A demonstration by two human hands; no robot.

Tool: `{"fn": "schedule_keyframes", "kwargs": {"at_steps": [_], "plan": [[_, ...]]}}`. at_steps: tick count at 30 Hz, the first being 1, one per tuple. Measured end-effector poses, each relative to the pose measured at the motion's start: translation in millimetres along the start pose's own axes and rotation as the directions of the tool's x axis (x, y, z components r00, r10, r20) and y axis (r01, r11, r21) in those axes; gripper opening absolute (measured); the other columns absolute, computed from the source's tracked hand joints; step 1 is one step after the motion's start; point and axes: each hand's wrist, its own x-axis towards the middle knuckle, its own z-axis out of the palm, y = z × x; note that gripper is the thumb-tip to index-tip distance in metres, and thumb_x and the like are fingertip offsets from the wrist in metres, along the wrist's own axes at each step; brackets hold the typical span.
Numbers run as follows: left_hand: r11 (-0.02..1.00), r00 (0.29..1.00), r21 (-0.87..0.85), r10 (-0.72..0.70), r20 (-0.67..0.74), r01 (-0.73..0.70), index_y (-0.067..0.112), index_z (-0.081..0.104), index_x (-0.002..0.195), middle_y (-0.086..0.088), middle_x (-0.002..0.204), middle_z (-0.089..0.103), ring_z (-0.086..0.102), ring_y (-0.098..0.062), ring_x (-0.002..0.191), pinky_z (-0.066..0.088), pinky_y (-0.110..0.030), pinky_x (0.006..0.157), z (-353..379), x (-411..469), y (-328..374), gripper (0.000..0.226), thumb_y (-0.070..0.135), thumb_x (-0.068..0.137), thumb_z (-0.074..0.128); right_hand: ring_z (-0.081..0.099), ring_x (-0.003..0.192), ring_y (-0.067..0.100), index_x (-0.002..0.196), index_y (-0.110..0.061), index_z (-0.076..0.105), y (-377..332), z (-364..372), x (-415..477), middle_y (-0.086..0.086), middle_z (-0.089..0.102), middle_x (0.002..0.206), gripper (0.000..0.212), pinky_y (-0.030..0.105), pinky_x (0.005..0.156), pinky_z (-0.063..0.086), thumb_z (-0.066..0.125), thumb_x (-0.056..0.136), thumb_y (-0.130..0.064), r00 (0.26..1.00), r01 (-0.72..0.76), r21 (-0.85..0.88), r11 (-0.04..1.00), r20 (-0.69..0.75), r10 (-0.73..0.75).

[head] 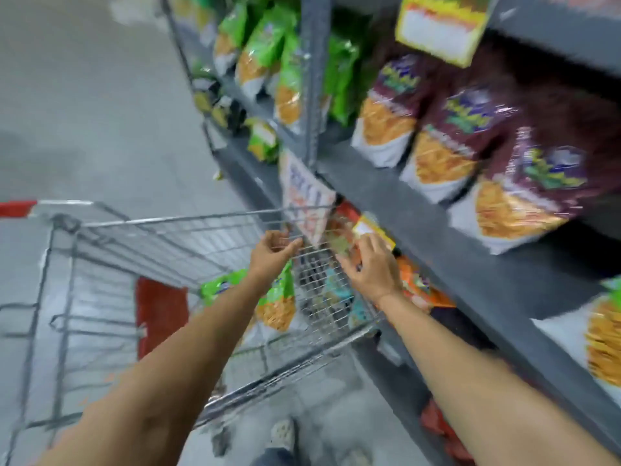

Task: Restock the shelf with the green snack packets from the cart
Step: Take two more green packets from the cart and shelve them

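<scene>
The frame is motion-blurred. Two green snack packets (pixel 280 299) lie inside the wire cart (pixel 161 219), partly hidden under my left forearm. More green packets (pixel 262 48) stand on the grey shelf (pixel 396 200) at the upper middle. My left hand (pixel 274 252) hovers above the cart's far end, fingers loosely curled and apart, holding nothing. My right hand (pixel 371 269) is palm down over the cart's right corner beside the shelf edge, fingers spread and empty.
Maroon snack packets (pixel 453 136) fill the shelf to the right. A hanging price sign (pixel 305 196) dangles over the cart's far rim, with orange packets (pixel 420 284) on the shelf below. The cart has a red handle (pixel 16 208). Grey aisle floor lies to the left.
</scene>
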Motion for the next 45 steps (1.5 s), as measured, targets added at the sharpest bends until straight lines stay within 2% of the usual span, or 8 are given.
{"fn": "schedule_keyframes", "kwargs": {"at_steps": [8,13,21,31,34,38,42,45], "plan": [[0.844,0.948,0.447,-0.318,-0.029,0.297,0.004,0.051,0.124,-0.015,0.119,0.06,0.058,-0.028,0.106,0.047,-0.034,0.089,-68,24,-152,0.079,0.041,0.063,0.084,0.054,0.108,0.032,0.114,-0.011,0.053,-50,156,38,0.013,0.055,0.119,0.043,0.043,0.087,0.049,0.057,0.085,-0.043,0.899,0.188,0.038,0.981,0.395,-0.188],[0.764,0.85,0.541,-0.502,0.157,0.352,0.012,0.053,0.123,-0.005,0.12,0.061,0.058,-0.024,0.111,0.046,-0.034,0.095,-49,42,-219,0.068,0.045,0.07,0.078,0.051,0.113,0.033,0.116,-0.009,0.052,-32,232,43,0.016,0.053,0.124,0.044,0.043,0.088,0.046,0.052,0.088,-0.044,0.866,0.14,-0.028,0.99,0.488,-0.109],[0.586,0.88,0.697,-0.453,-0.141,0.413,0.01,0.036,0.132,-0.013,0.135,0.046,0.047,-0.032,0.121,0.039,-0.04,0.098,-7,43,-263,0.085,0.056,0.07,0.071,0.048,0.12,0.037,0.128,-0.002,0.041,2,314,46,0.024,0.05,0.13,0.055,0.043,0.098,0.041,0.047,0.092,-0.044,0.644,-0.361,-0.12,0.925,0.684,0.341],[0.6,0.706,0.498,-0.708,-0.034,0.626,0.013,0.034,0.137,-0.01,0.135,0.054,0.046,-0.032,0.126,0.039,-0.046,0.106,-5,69,-280,0.099,0.049,0.059,0.083,0.057,0.098,0.023,0.115,-0.006,0.054,8,335,59,0.013,0.059,0.119,0.029,0.041,0.09,0.049,0.058,0.091,-0.022,0.381,-0.893,0.226,0.389,0.84,0.387],[0.61,0.713,0.511,-0.701,-0.008,0.605,0.014,0.033,0.138,-0.01,0.133,0.055,0.047,-0.032,0.125,0.04,-0.047,0.105,-10,68,-281,0.104,0.051,0.055,0.084,0.062,0.095,0.026,0.09,-0.01,0.058,14,328,59,0.013,0.063,0.104,0.009,0.041,0.084,0.056,0.06,0.09,-0.019,0.4,-0.882,0.243,0.403,0.837,0.372],[0.649,0.751,0.538,-0.659,0.046,0.537,0.017,0.021,0.146,-0.015,0.142,0.044,0.04,-0.034,0.13,0.036,-0.046,0.109,-4,56,-273,0.111,0.049,0.059,0.082,0.055,0.044,-0.001,0.068,-0.018,0.053,22,301,58,-0.001,0.053,0.068,0.024,0.012,0.038,0.04,0.059,0.089,-0.008,0.456,-0.855,0.289,0.431,0.815,0.358],[0.757,0.767,0.344,-0.626,0.139,0.556,0.012,0.025,0.144,-0.016,0.144,0.039,0.04,-0.035,0.129,0.035,-0.048,0.109,-1,48,-257,0.107,0.036,0.059,0.084,0.043,0.058,0.009,0.058,-0.023,0.044,24,277,66,-0.004,0.046,0.064,0.036,0.018,0.05,0.034,0.064,0.086,-0.011,0.493,-0.822,0.263,0.505,0.772,0.401],[0.807,0.784,0.275,-0.582,0.216,0.523,0.011,0.029,0.142,-0.014,0.131,0.05,0.053,-0.031,0.116,0.045,-0.046,0.102,-11,46,-236,0.102,0.031,0.059,0.085,0.052,0.07,0.014,0.078,-0.018,0.056,28,248,69,0.001,0.059,0.082,0.013,0.015,0.048,0.041,0.064,0.086,-0.012,0.511,-0.841,0.341,0.421,0.757,0.407]]}}
